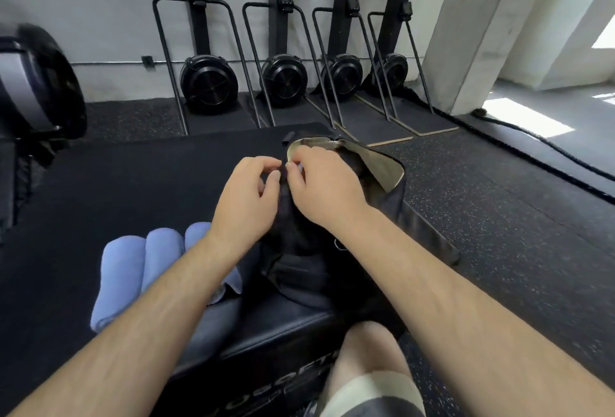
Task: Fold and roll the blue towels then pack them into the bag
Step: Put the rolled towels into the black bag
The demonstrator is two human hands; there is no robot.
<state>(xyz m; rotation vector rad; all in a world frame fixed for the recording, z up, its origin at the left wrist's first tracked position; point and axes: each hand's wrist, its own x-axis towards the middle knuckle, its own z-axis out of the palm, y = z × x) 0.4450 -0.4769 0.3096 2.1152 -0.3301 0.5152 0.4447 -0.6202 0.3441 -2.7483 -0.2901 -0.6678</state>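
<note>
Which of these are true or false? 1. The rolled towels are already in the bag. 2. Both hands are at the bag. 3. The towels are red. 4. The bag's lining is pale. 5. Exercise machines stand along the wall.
1. False. The rolled towels lie beside the bag, on the black pad.
2. True. The left hand and right hand both pinch the bag's edge with curled fingers.
3. False. They are blue.
4. True. The lining shows pale tan at the open mouth.
5. True. Four black machines stand along the wall.
</note>
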